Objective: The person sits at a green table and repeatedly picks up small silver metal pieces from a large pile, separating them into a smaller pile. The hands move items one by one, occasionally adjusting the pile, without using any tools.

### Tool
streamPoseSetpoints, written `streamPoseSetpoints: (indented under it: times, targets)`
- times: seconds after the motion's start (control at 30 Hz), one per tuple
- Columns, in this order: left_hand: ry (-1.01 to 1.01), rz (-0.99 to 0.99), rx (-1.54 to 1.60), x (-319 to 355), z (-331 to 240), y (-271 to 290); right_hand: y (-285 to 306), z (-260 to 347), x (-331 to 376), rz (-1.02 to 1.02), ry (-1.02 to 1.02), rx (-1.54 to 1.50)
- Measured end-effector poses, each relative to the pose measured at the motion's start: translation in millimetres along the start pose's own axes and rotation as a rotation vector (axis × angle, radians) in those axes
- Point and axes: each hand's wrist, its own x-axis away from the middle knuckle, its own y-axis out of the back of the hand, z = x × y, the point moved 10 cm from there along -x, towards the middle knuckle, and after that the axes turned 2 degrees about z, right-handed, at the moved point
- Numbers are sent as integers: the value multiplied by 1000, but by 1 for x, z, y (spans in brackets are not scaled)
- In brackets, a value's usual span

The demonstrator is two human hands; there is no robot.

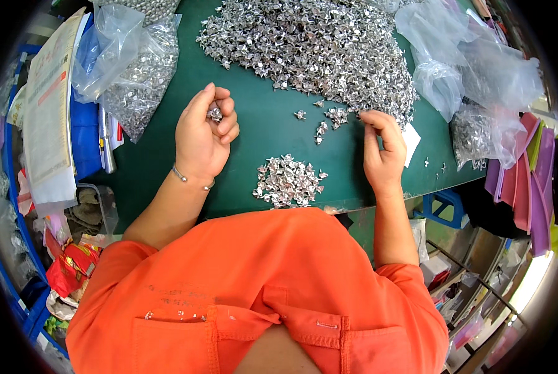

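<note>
Pieces of silvery winged metal (214,115), likely light, stiff, best edge-pinched, are enclosed by left hand (201,138), grip unclear in right hand (383,149).

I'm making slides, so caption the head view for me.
Left hand holding small silvery metal pieces, right hand at the near edge of a large pile on a green table.

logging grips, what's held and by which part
Left hand: at least one silvery metal piece, gripped part unclear. Right hand: at the pile; cannot tell if it holds any.
</note>
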Motion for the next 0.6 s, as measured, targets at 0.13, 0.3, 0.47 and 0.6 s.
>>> streamPoseSetpoints:
  times: [0.13,0.3,0.47,0.6]
  targets:
    - [-2,9,-11,0,0,1,-10,18,5,-2,79,11]
    - [-12,6,-8,0,-2,2,-27,22,9,181,151,-60]
    - [-1,5,-25,0,0,0,-19,17,7,77,44,-51]
    - [-6,0,-17,-1,-1,1,-30,27,9,177,155,-89]
